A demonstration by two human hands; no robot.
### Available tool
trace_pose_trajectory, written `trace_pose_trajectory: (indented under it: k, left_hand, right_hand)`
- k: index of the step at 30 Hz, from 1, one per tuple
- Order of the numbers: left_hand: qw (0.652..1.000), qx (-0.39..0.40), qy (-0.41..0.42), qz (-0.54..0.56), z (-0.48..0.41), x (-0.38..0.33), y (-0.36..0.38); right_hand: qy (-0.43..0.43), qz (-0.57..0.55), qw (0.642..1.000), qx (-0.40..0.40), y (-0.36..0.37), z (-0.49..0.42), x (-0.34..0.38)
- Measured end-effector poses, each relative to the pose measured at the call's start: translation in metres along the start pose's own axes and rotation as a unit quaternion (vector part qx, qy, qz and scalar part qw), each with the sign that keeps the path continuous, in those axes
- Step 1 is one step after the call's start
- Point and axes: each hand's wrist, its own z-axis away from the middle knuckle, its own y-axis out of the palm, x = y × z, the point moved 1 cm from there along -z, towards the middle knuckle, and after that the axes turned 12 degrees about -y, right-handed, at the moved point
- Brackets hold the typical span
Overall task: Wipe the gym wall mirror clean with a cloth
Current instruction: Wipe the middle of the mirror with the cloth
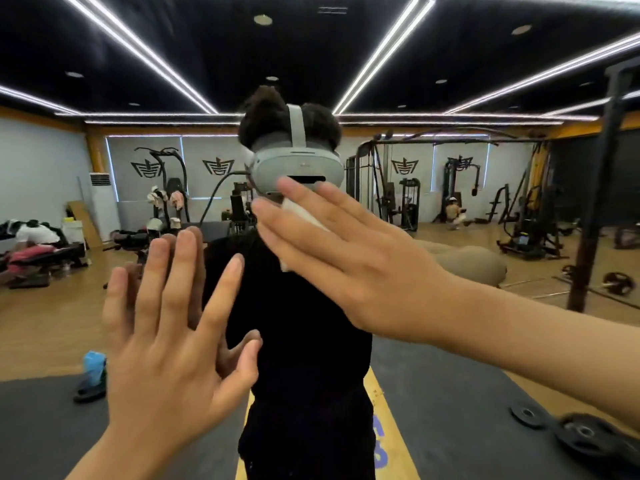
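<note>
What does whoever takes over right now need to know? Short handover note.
Left hand: open, fingers spread, flat against the wall mirror, holding nothing.
Right hand: straight fingers press the white cloth to the glass, just below the reflected headset.
Done: cannot tell which areas are already wiped; no smears show.
Left: wipe the cloth across the rest of the mirror.

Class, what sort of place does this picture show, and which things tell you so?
Most likely a gym: weight machines stand along the far wall, weight plates lie on the floor, and dark mats cover part of it.
</note>
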Motion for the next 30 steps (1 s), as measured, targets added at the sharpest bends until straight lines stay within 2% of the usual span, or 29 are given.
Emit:
trace_pose_trajectory:
  k: [2, 6, 8, 11, 13, 16, 19, 21, 23, 26, 30]
  left_hand:
    - [1.000, 0.003, -0.002, 0.005, 0.000, -0.002, -0.001]
    - [1.000, 0.010, -0.011, 0.011, 0.000, -0.005, 0.001]
    - [1.000, 0.012, -0.011, 0.010, 0.000, -0.006, 0.001]
    - [1.000, 0.010, -0.018, 0.017, 0.001, -0.006, 0.002]
    - [0.999, 0.009, -0.026, 0.022, 0.002, -0.006, 0.002]
    - [0.999, 0.005, -0.029, 0.019, 0.002, -0.004, 0.003]
    - [0.999, 0.000, -0.029, 0.020, 0.003, -0.002, 0.002]
    - [1.000, 0.000, -0.021, 0.018, 0.003, -0.001, 0.001]
    - [1.000, 0.001, -0.020, 0.017, 0.002, -0.001, 0.000]
    - [1.000, 0.003, -0.025, 0.017, 0.002, -0.004, -0.001]
    - [1.000, 0.005, -0.027, 0.012, 0.002, -0.006, 0.001]
  right_hand:
    - [0.037, 0.025, 0.999, -0.007, -0.012, 0.052, -0.009]
    - [0.136, 0.061, 0.988, 0.033, -0.032, 0.143, -0.021]
    - [0.197, 0.037, 0.979, 0.029, -0.030, 0.153, -0.018]
    - [0.260, 0.021, 0.965, -0.007, -0.010, 0.113, -0.002]
    - [0.248, 0.035, 0.967, -0.045, 0.006, 0.068, 0.017]
    - [0.218, -0.011, 0.971, -0.098, 0.022, 0.000, 0.053]
    - [0.161, -0.037, 0.983, -0.075, 0.025, -0.032, 0.070]
    - [0.112, -0.032, 0.992, -0.045, 0.021, -0.019, 0.064]
    - [0.100, -0.016, 0.994, -0.036, 0.011, 0.011, 0.050]
    - [0.144, 0.038, 0.988, -0.028, -0.009, 0.079, 0.023]
    - [0.286, 0.062, 0.956, -0.038, -0.020, 0.145, 0.013]
